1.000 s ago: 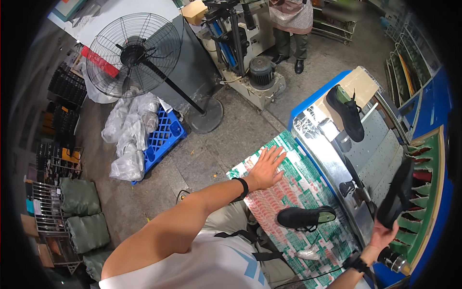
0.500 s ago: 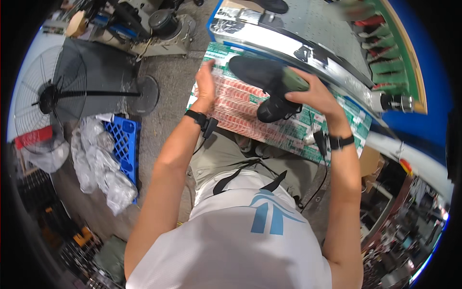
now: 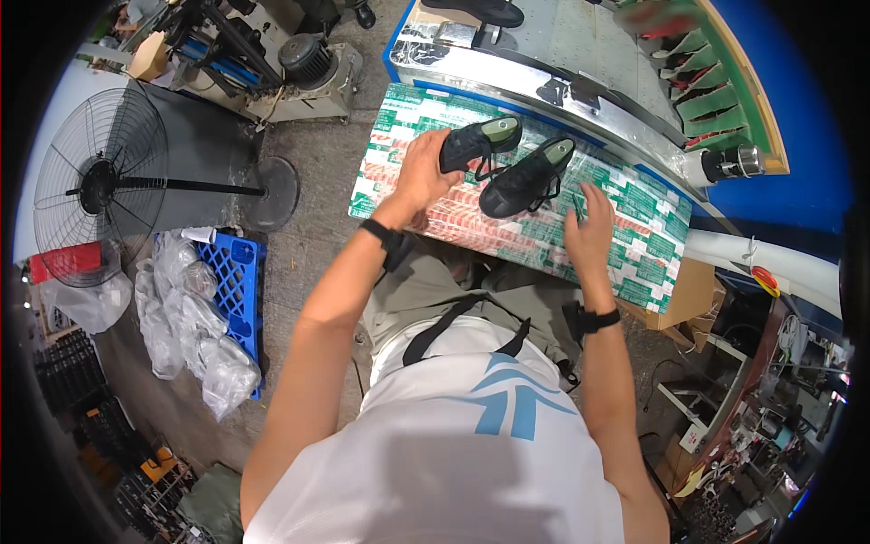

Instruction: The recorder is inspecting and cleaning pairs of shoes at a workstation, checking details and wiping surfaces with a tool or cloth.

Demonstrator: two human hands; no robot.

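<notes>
Two black lace-up shoes with pale green insoles stand side by side on a surface wrapped in green, white and red printed film (image 3: 625, 265). My left hand (image 3: 422, 174) is closed around the toe end of the left shoe (image 3: 475, 145), fingers on its far side and thumb on the near side. The right shoe (image 3: 528, 179) sits beside it, toe toward me, with loose laces at its side. Just right of that shoe, my right hand (image 3: 589, 227) is apart from it, thumb and fingers spread above the film.
Beyond the wrapped surface runs a conveyor (image 3: 580, 68) with a shiny metal edge and another dark shoe (image 3: 485, 11) on it. At left stand a floor fan (image 3: 100, 186) and a blue plastic crate (image 3: 240, 281) beside clear plastic bags (image 3: 195, 317). A cardboard box (image 3: 689, 295) is at right.
The shoe that my right hand held tilted now stands on the wrapped surface, and that hand has let go and drawn nearer me. My left hand has moved right onto the left shoe.
</notes>
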